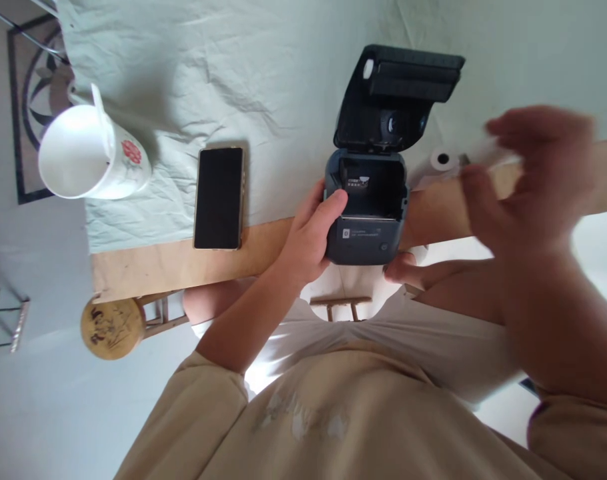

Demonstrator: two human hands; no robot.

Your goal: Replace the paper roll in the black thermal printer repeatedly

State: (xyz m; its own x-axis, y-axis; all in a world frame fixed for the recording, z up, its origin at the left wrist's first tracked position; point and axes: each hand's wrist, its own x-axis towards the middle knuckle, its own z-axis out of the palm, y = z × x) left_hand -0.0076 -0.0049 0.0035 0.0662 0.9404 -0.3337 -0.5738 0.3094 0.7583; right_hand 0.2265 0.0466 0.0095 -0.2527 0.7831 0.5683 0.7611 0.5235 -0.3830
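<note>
Device (364,241) lengthwise, open lid (391,107) at far end

Between two and three o'clock the right hand (541,177) blurs; whether it pinches something pale (501,155) is unclear. The black device (366,252) hides most fingers of the left hand (307,241); lettering (365,233) toward its six-o'clock end is unreadably small. At four o'clock, the edge crops the right sleeve (578,433).

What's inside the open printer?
Inside the printer, small white print shows against the dark interior. The left hand covers part of its left edge; shadow hides finer detail.
</note>
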